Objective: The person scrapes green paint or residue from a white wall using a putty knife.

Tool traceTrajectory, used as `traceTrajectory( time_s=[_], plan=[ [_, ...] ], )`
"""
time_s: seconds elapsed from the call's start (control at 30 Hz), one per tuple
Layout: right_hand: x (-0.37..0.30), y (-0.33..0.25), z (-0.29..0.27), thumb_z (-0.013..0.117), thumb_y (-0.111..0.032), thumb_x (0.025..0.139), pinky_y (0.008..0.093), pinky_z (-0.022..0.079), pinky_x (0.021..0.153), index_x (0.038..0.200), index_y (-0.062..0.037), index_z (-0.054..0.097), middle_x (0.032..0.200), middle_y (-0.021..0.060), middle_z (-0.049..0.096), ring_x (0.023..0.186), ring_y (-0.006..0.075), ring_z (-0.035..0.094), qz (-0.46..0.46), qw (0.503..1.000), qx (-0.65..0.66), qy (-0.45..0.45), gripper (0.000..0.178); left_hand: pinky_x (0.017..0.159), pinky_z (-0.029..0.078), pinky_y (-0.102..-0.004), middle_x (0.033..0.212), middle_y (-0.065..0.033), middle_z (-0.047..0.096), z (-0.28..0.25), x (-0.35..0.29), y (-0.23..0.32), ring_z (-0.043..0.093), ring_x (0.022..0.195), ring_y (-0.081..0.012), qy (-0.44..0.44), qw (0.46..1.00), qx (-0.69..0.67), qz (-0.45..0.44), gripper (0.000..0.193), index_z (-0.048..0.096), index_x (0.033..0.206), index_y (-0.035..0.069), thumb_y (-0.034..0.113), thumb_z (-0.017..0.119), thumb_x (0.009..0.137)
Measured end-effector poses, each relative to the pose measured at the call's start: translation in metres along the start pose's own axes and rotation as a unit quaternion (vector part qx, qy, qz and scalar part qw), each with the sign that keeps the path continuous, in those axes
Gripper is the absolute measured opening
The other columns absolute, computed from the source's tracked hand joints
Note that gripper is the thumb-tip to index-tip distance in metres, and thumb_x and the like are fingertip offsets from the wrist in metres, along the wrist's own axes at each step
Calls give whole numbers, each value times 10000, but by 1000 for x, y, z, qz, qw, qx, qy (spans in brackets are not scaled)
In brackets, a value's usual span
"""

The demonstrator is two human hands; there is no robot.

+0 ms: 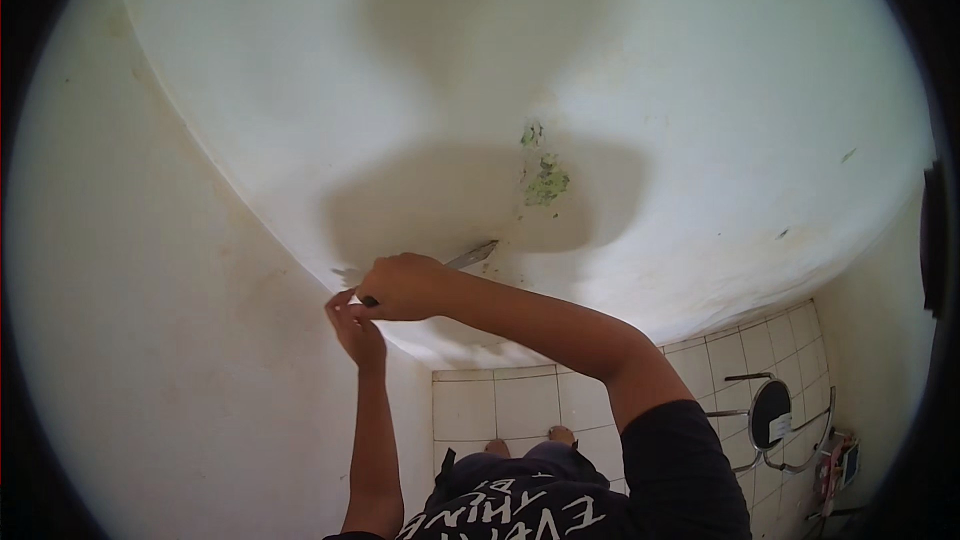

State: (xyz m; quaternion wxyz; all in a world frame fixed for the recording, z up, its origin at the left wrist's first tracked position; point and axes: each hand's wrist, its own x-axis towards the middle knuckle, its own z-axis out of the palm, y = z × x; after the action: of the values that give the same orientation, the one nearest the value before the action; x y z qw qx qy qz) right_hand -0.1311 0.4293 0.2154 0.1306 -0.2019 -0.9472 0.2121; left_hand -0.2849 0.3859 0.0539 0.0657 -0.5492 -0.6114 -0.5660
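Note:
My right hand [402, 287] is closed round the dark handle of a scraper. The scraper's flat metal blade [472, 255] sticks out past the knuckles toward the right, close to the white wall [700, 120]. Whether its edge touches the wall I cannot tell. Just below and left of it is my left hand [358, 332], its fingers raised and parted beside the handle's dark end, near the corner of the two walls. Nothing shows in that hand, though my right hand partly covers its fingertips. Higher up, a patch of peeled paint [546, 180] shows green.
On the left, a second wall [170, 340] with brownish stains meets the first at a corner. Below lies a tiled floor [465, 405], where my feet stand. A metal-framed chair [770, 415] stands at the lower right, with several small items [835, 465] beside it.

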Motion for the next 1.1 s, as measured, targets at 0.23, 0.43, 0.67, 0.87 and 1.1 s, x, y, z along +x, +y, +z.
traceTrajectory(
  time_s=[0.23,0.43,0.67,0.87,1.1],
  plan=[
    [-8,-14,6,547,-422,913,457,513,692,782,-78,677,760,166,654,715,366,632,2,999,11,-32,391,794,489,-377,1044,-133,605,-55,124,63,595,931,-280,36,969,80,231,223,623,1001,24,-79,504,843],
    [4,10,0,555,-390,912,457,517,707,762,-68,678,761,161,658,746,346,640,69,998,10,9,376,938,419,-414,1255,-98,575,-30,206,163,507,1222,-295,42,888,73,452,349,633,1202,96,93,636,853],
    [0,50,33,548,-345,895,477,515,749,799,-51,694,834,172,674,803,359,649,78,997,2,-13,342,967,317,-382,1428,-96,471,17,215,138,420,1333,-275,120,845,152,499,379,618,1273,203,279,525,914],
    [-8,-23,41,535,-337,886,491,514,760,811,-44,684,845,194,670,824,380,649,-19,998,34,-45,338,996,292,-427,1443,-118,458,23,204,137,393,1362,-302,117,867,153,459,436,583,1316,194,298,529,896],
    [-5,2,31,560,-307,859,469,516,727,763,-25,666,775,160,661,778,359,644,-47,992,-17,-120,316,1055,305,-388,1397,25,491,29,175,110,466,1294,-190,62,813,207,540,403,587,1275,323,292,531,877]
  ],
)
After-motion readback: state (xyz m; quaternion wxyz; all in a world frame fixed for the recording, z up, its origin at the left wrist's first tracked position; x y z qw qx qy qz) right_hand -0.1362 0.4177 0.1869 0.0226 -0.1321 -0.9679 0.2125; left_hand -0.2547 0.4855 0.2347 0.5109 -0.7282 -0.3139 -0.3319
